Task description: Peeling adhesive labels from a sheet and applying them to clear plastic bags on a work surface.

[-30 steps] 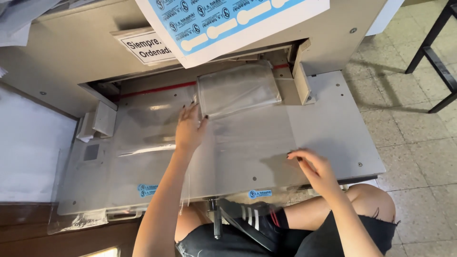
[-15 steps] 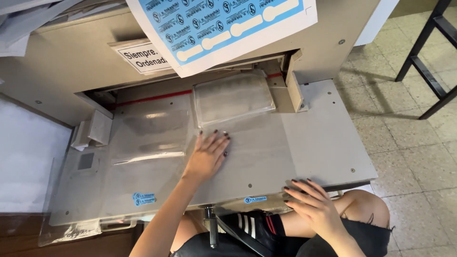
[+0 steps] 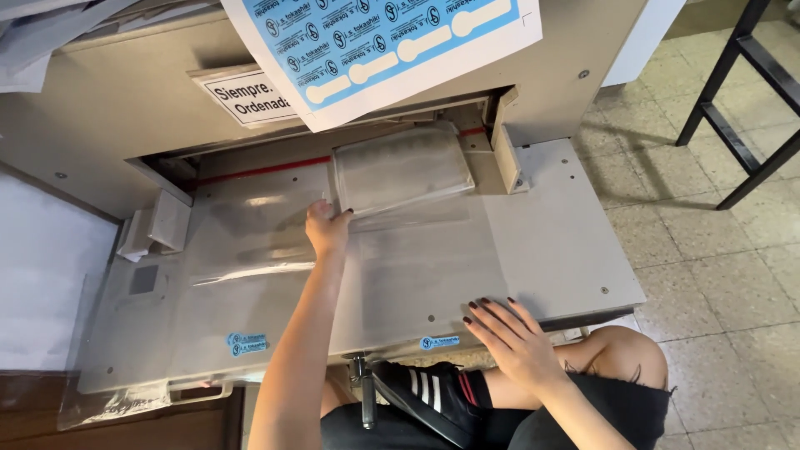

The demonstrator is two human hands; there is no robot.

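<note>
Head view: a person sits at a grey paper-cutting machine (image 3: 125,108), seen from above.
Left hand (image 3: 327,228): at centre frame, arm reaching up from the lower edge; fingertips rest against the lower left corner of a stack of clear sheets (image 3: 402,167). Grip: fingers loosely curled against the stack's edge; whether they clamp it I cannot tell.
Stack of clear sheets: lies on the machine's surface (image 3: 550,242) in the upper middle of the frame, its far edge under the machine's opening, just beside a beige side block (image 3: 505,142) on its right.
Right hand (image 3: 512,337): lower right of centre, lying flat with fingers spread apart on the front edge of the surface, holding nothing; nails dark.
Loose clear film (image 3: 250,242): spread across the left half of the surface, glossy, with a bright crease; it runs down past the front left corner.
Red line (image 3: 262,171): runs along the back of the surface, left of the stack.
Blue-and-white printed sheet (image 3: 383,42): hangs over the top of the machine, upper centre.
White label (image 3: 246,93): just left of that sheet.
Legs: the person's knee (image 3: 625,350) and a black shoe with white stripes (image 3: 425,396) show at the bottom.
Floor (image 3: 717,267): pale tiles on the right; a black metal frame (image 3: 742,92) stands at upper right.
</note>
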